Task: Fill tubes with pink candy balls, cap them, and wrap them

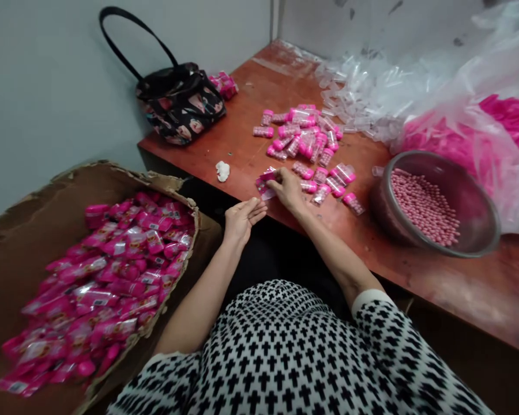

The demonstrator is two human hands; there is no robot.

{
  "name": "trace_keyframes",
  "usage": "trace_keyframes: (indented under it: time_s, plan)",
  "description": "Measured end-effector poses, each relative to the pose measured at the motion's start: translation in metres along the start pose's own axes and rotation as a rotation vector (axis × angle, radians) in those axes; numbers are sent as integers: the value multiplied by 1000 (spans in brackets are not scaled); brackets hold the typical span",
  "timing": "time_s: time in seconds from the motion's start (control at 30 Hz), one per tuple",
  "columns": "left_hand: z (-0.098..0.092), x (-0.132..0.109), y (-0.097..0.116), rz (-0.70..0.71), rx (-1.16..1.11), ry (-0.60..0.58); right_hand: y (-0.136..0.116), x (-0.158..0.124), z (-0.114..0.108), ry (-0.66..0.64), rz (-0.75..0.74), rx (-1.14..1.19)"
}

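Note:
My right hand [288, 189] pinches a small pink printed wrapper [266, 180] with clear parts, just over the table's front edge. Close by on the left, my left hand [243, 220] has thumb and forefinger drawn together beside the wrapper's lower edge. Whether anything is between those fingertips I cannot make out. Beyond my hands lies a loose heap of small clear bottles with pink caps [303, 132], filled with pink beads. A few more of these bottles lie right beside my right hand.
On my left, a torn cardboard box [19, 245] holds many pink packets [112, 282]. A grey bowl [480, 230] of pink beads [424, 207] stands right. Behind are clear empty tubes [363, 98] and a plastic bag [462, 138] of pink pieces. A floral handbag [181, 106] and crumpled white tissue [222, 171] sit left.

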State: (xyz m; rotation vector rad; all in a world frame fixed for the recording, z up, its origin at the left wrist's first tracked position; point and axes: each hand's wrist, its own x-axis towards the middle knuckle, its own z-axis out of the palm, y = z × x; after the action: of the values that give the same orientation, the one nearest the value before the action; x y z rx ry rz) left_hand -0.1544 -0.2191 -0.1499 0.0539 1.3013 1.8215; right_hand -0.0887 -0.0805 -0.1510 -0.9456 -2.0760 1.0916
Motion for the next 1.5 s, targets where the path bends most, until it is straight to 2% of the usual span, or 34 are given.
trace_keyframes:
  time_s: [0.07,0.13,0.23,0.33,0.4,0.5,0.57,0.63,0.77,0.93,1.03,1.17,1.27,1.33,1.43,1.5]
  plan:
    - [-5,5,2,64,42,51,-1,3,2,-48,18,80]
    - [-8,9,5,113,59,57,-4,1,1,-89,70,263]
    - [-7,12,7,73,90,-85,-9,-4,-3,-199,156,505]
    - [-3,11,6,54,128,-145,-9,-4,-7,-288,182,525]
    - [-2,11,4,73,122,-98,-7,2,-8,-227,157,386]
    - [-2,10,1,62,89,4,-5,15,-7,-61,52,-68]
    - [-3,7,2,31,60,47,-6,22,-8,-34,-16,-395]
    - [-2,4,2,3,29,63,-10,22,-13,-35,-64,-589]
    - [0,0,2,-36,-22,85,-14,-8,-44,58,-112,-629]
    - [11,0,-8,-89,-64,67,4,-53,-88,167,189,-754]
    - [20,-2,-11,-79,-78,54,16,-59,-95,163,234,-810]
    - [23,-4,-8,-60,-49,62,22,-55,-104,96,285,-837]
    - [22,-5,-8,-50,-32,52,18,-56,-116,116,361,-734]
    - [23,-5,-10,-39,-19,29,10,-61,-117,126,349,-474]
    - [27,-5,-15,-13,34,-11,-8,-66,-97,3,270,71]
    - [28,-5,-17,7,68,-39,-18,-64,-76,-113,236,277]
